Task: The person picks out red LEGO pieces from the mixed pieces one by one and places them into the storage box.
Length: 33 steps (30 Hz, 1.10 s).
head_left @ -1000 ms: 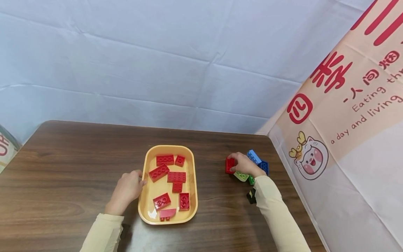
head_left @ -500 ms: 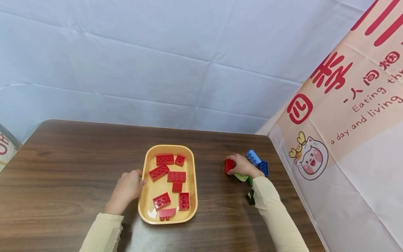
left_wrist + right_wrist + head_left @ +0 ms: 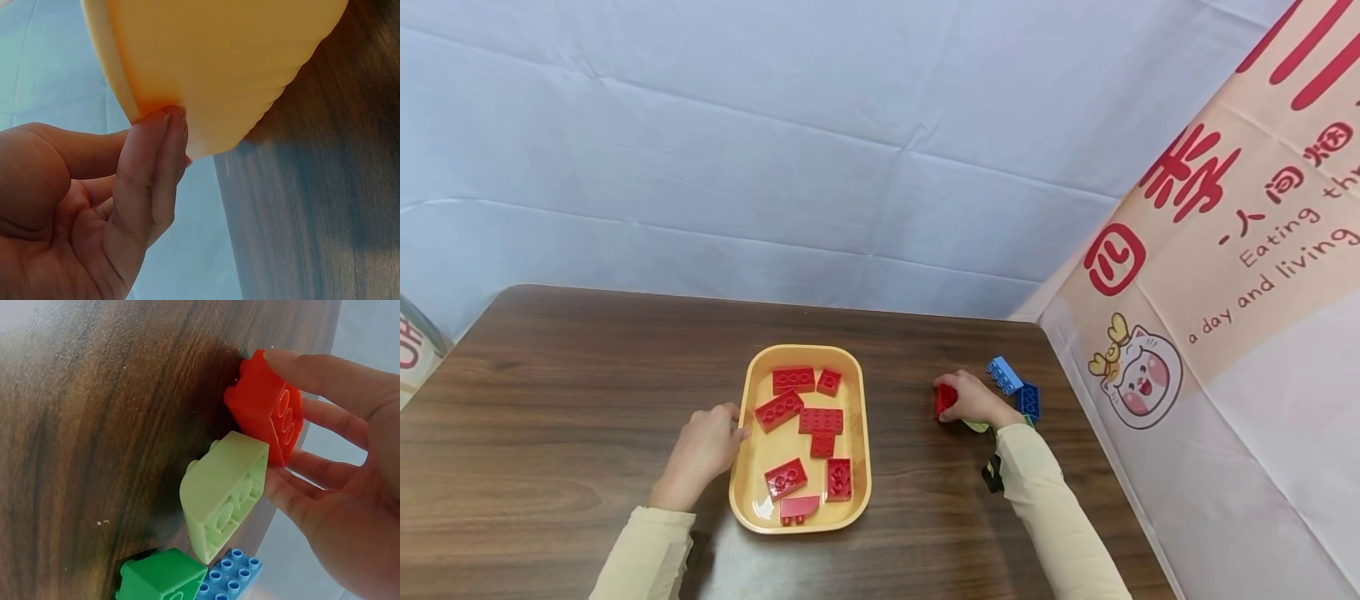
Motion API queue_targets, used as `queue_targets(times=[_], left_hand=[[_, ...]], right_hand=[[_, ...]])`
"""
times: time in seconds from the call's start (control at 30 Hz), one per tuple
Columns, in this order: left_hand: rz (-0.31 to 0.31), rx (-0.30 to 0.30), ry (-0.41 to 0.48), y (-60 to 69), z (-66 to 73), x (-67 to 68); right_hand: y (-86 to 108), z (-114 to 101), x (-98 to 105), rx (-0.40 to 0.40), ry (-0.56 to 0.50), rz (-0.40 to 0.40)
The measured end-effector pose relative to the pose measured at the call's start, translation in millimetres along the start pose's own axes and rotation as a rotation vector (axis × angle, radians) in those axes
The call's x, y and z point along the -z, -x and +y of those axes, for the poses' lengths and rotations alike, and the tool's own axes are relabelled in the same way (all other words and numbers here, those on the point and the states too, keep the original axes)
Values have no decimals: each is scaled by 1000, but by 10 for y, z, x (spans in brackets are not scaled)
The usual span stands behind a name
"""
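Note:
In the head view my left hand [image 3: 702, 450] pinches the left rim of a yellow tray [image 3: 737, 500]. The left wrist view shows thumb and fingers on either side of that rim. Several red building bricks [image 3: 786, 478] lie spread inside the tray. Over on the right, my right hand [image 3: 976, 398] holds another red brick [image 3: 262, 403] between thumb and fingers, close to the tabletop. Touching or nearly touching it is a pale green curved brick [image 3: 222, 487], partly hidden under the hand in the head view.
A green brick [image 3: 164, 575], a light blue brick [image 3: 1003, 376] and a dark blue brick [image 3: 1029, 402] lie around the right hand. Beside the right sleeve sits a black piece [image 3: 992, 474]. White cloth [image 3: 700, 167] hangs behind the wooden table [image 3: 587, 358].
My right hand and the red brick have shifted slightly toward me and left. The sleeve now covers more of the black piece. The left hand and tray stay in place.

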<state>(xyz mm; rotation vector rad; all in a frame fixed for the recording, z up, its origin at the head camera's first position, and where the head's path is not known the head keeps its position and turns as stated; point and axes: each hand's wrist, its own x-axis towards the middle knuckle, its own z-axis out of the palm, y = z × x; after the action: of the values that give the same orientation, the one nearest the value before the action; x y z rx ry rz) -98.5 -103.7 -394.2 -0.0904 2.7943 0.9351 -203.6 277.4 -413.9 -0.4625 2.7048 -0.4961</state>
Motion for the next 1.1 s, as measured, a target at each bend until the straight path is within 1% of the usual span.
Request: queue_targets(times=[0.23, 0.47, 0.73, 0.9, 1.1], left_hand=[[-3, -2, -4, -2, 1, -1], [-6, 0, 9, -3, 2, 0], [-13, 5, 8, -8, 6, 1], [-10, 1, 8, -8, 4, 3], [-13, 4, 15, -9, 1, 4]], right_hand=[[18, -20, 2, -16, 3, -6], [70, -83, 39, -13, 12, 0], [200, -248, 150, 8, 8, 19], [267, -363, 225, 30, 32, 40], [319, -483, 314, 27, 58, 26]])
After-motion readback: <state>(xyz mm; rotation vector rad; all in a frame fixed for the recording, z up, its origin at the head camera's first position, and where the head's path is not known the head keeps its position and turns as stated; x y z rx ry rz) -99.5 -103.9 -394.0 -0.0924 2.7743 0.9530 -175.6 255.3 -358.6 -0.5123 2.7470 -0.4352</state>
